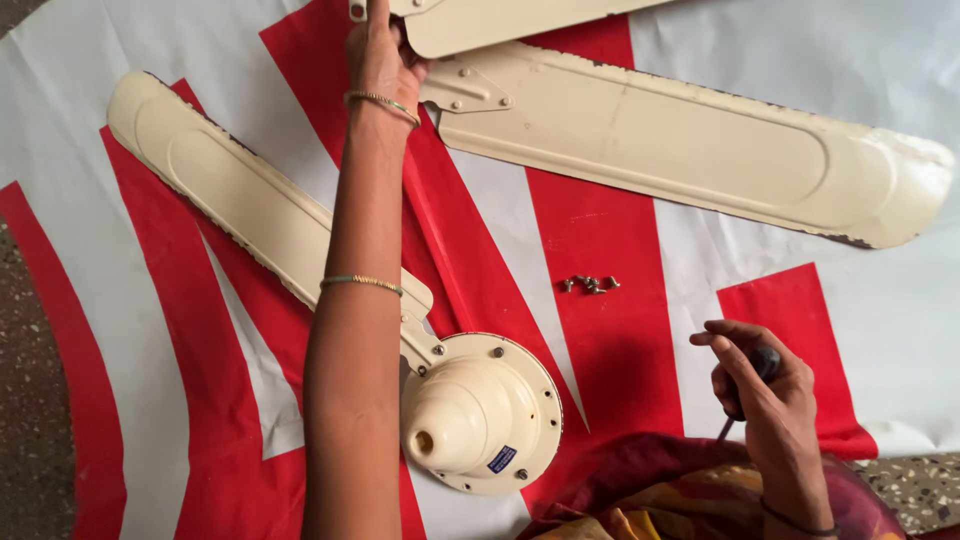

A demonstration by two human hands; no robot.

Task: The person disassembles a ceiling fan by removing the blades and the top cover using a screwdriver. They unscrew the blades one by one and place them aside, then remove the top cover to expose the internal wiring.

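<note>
right hand [765,385] is fisted around a screwdriver [755,385] at the sheet's [800,60] near edge, beside the motor [480,410]. screws [590,284] lie mid-sheet. left hand [383,55] grips a blade [690,140] at the far edge.

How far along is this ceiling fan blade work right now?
One blade sits bolted to the motor hub. The left hand reaches a loose blade while the right hand grips a screwdriver. Loose screws lie unused on the red-and-white sheet, so the other blades remain detached.
</note>
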